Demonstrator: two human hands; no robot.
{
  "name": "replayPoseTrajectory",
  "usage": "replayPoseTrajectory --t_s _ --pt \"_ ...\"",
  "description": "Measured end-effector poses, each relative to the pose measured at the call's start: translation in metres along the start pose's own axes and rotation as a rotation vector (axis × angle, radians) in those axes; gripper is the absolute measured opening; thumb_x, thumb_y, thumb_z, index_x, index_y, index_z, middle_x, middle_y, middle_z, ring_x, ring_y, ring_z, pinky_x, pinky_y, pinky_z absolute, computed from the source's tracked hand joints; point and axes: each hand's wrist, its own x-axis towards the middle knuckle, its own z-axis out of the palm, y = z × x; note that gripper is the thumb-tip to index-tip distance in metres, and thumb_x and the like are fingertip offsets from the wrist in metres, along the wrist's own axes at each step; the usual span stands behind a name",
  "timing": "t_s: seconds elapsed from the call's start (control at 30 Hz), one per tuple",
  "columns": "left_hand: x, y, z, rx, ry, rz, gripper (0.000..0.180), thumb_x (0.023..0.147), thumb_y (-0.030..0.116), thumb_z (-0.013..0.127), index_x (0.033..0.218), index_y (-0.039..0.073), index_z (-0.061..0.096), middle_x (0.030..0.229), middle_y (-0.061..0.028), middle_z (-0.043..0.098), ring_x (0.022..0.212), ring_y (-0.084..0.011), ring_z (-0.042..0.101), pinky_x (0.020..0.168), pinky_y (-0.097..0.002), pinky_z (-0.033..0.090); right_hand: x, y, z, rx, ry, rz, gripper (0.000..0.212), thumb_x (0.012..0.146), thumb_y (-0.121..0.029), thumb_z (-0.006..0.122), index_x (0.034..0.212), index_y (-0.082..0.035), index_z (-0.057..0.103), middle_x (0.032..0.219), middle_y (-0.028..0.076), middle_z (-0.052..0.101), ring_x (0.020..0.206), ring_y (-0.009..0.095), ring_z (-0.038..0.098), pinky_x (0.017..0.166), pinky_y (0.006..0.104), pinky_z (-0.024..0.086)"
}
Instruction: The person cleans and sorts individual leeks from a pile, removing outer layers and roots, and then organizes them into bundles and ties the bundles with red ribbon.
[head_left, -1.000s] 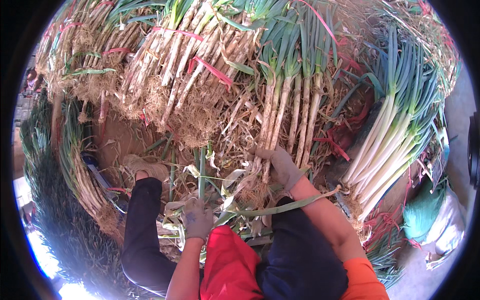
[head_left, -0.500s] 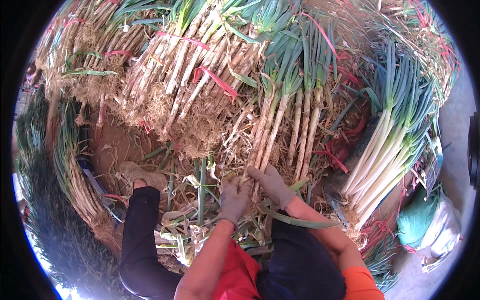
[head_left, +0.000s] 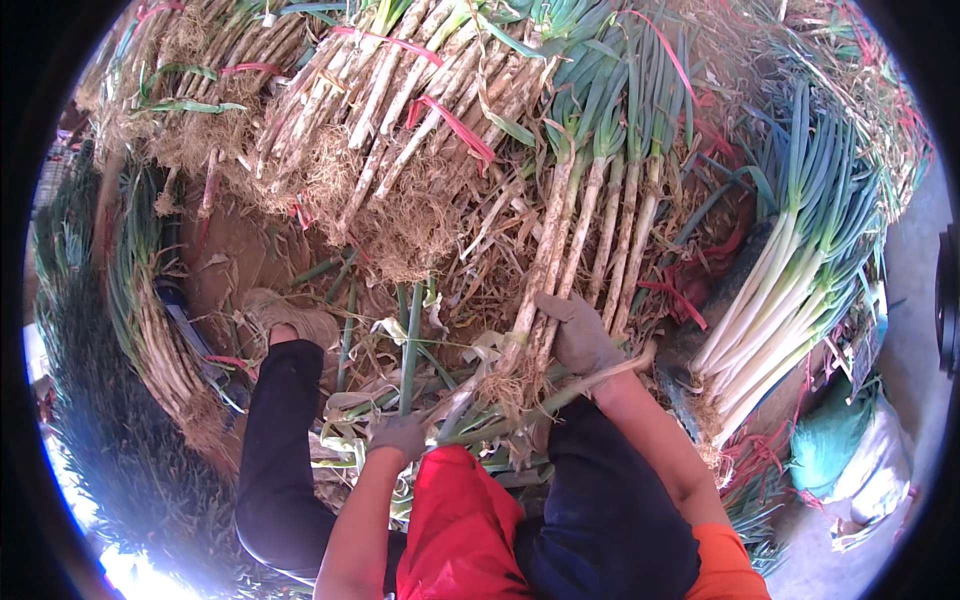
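- here, the leek stalks (head_left: 543, 265) lie ahead of the red cloth (head_left: 458, 530) and slightly to its right, roots toward it, green leaves away from it.
- ahead and to the right of the cloth, the gloved right hand (head_left: 582, 335) curls its fingers around these stalks near the roots; the stalks touch the fingertips, and the fingers on the underside are hidden.
- just ahead and left of the cloth, the gloved left hand (head_left: 398, 436) has its fingers folded in; a pale strip (head_left: 455, 403) reaches toward them from the roots, but i cannot tell whether they pinch it.
- well to the right of the cloth rests a bundle of clean white leeks (head_left: 770, 295).
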Motion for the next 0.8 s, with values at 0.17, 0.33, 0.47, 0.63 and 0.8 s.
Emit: replayPoseTrajectory --t_s 0.17,0.33,0.47,0.63,0.8 --pt "-0.033 -0.013 -0.011 -0.250 0.497 -0.038 0.036 0.084 0.030 0.059 0.115 0.012 0.061 0.117 -0.0189 0.059 0.112 -0.0384 0.053 0.096 -0.0479 0.040 0.000 -0.011 0.015 0.093 0.042 0.021 0.031 0.088 -0.009 0.061 0.118 -0.001 0.055 0.103 0.009 0.064 0.091 0.022 0.064 0.080 0.0383 0.054" --pt "-0.056 0.067 -0.070 -0.434 0.978 0.188 0.036 0.087 0.032 0.062 0.113 0.007 0.060 0.108 -0.0142 0.059 0.105 -0.0324 0.053 0.093 -0.0424 0.041 -0.002 -0.012 0.021 0.043 0.078 0.037 0.031 0.089 -0.010 0.061 0.118 0.000 0.055 0.105 0.009 0.065 0.091 0.022 0.064 0.082 0.0400 0.053" --pt "-0.050 0.122 -0.085 -1.312 0.369 0.401 0.047 0.095 0.033 0.057 0.129 0.002 0.051 0.117 -0.0150 0.060 0.106 -0.0228 0.055 0.093 -0.0335 0.043 -0.006 0.000 0.035 -0.061 -0.009 0.057 0.027 0.090 -0.017 0.064 0.111 -0.002 0.057 0.092 0.005 0.064 0.078 0.016 0.062 0.069 0.0333 0.054" --pt "-0.016 0.143 -0.079 -1.507 0.029 0.442 0.048 0.095 0.022 0.058 0.136 0.000 0.044 0.119 -0.0097 0.059 0.105 -0.0163 0.054 0.092 -0.0272 0.043 -0.021 0.001 0.036 -0.355 0.087 0.084 0.037 0.093 -0.028 0.061 0.115 0.002 0.059 0.098 0.005 0.065 0.083 0.012 0.060 0.073 0.0275 0.050" --pt "-0.035 0.131 -0.101 -1.427 -0.074 0.530 0.049 0.091 0.015 0.063 0.134 -0.001 0.045 0.114 -0.0051 0.059 0.097 -0.0116 0.055 0.086 -0.0244 0.045 -0.025 0.000 0.041 -0.572 -0.061 0.034 0.038 0.094 -0.030 0.060 0.114 0.003 0.060 0.104 0.006 0.064 0.091 0.013 0.058 0.082 0.0275 0.047"
